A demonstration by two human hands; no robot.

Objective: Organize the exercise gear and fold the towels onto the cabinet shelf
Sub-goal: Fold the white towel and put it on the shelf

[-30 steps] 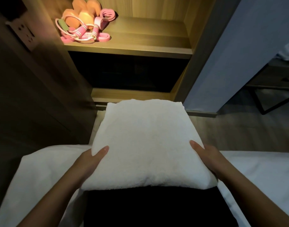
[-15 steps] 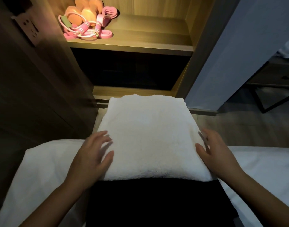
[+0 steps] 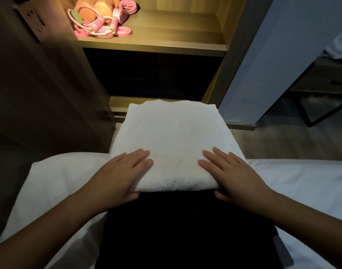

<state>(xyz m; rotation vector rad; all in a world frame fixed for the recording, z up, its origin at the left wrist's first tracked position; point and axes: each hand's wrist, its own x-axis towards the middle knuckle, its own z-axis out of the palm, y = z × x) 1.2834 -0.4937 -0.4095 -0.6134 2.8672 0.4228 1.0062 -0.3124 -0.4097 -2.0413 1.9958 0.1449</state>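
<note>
While the folded white towel [image 3: 172, 144] sits on a dark surface in front of the cabinet, both hands lie flat on its near edge, fingers straight: left hand [image 3: 119, 175] on the left corner, right hand [image 3: 230, 175] on the right. Pink exercise gear [image 3: 102, 22] is piled on the lit shelf [image 3: 176, 35] above, white bedding [image 3: 50, 191] on both sides.

Left hand [image 3: 123, 172], right hand [image 3: 231, 171] atop white towel [image 3: 172, 136]

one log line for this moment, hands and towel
left hand: flat on white towel | right hand: flat on white towel | pink exercise gear: on lit cabinet shelf | white towel: not yet on cabinet shelf
</note>
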